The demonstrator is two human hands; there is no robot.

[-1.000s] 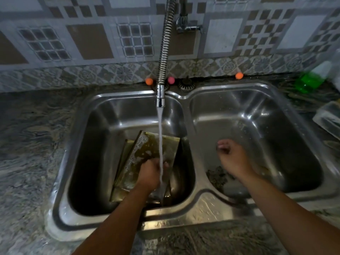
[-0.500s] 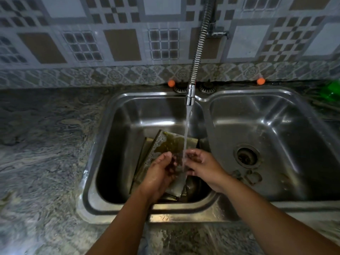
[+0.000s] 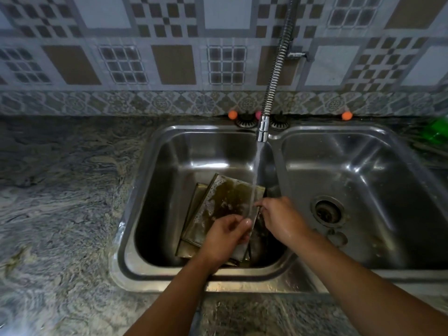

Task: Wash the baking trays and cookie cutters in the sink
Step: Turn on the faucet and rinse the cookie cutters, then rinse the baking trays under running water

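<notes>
Two soapy, stained baking trays (image 3: 225, 197) lie stacked and tilted in the left basin (image 3: 169, 190) of the steel sink. Water runs from the hose tap (image 3: 262, 132) down onto the trays' right edge. My left hand (image 3: 226, 235) grips the near right edge of the top tray, thumb up beside the stream. My right hand (image 3: 281, 219) reaches in from the right, its fingers relaxed and pointing left into the water at the tray's edge. Small metal cookie cutters (image 3: 338, 237) lie on the right basin's floor, near the drain (image 3: 326, 210).
The right basin (image 3: 378, 180) holds only the cutters and drain. Marbled stone counter (image 3: 60, 202) spreads to the left and along the front. A green bottle (image 3: 438, 132) sits at the far right edge. Orange knobs (image 3: 232, 114) line the tiled wall.
My right hand has left the right basin and come over the divider into the stream beside my left hand. The view has swung left.
</notes>
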